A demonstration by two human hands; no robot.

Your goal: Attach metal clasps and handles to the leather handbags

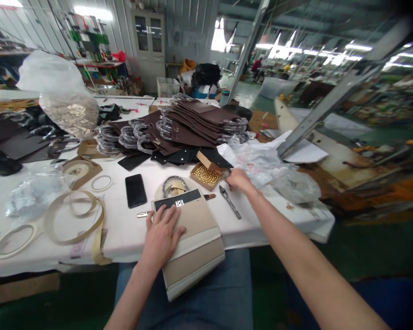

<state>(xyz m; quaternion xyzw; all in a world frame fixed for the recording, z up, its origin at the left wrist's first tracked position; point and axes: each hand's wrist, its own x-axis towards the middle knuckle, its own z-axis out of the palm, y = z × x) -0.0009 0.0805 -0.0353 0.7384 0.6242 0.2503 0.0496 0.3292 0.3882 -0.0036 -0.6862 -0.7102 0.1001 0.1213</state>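
Observation:
A beige bag piece (pixel 192 233) with a dark strip along its top edge hangs over the table's front edge onto my lap. On its upper part my left hand (pixel 163 233) lies flat with fingers spread, close to a small black-and-white printed mark (pixel 179 203). My right hand (pixel 240 178) is closed beside a small cardboard box of gold-coloured metal pieces (pixel 206 175); its fingertips are partly hidden and I cannot make out what they hold. A metal hand tool (pixel 230 202) lies just below that hand. Behind the bag piece sits a round tape roll (pixel 175 183).
A black phone (pixel 136 190) and tape rolls (pixel 15 239) lie on the left. Dark brown bag panels (pixel 196 121) with plastic-wrapped handles are stacked at the back. Crumpled clear plastic (pixel 261 162) covers the right side, near a slanted metal post (pixel 330 103).

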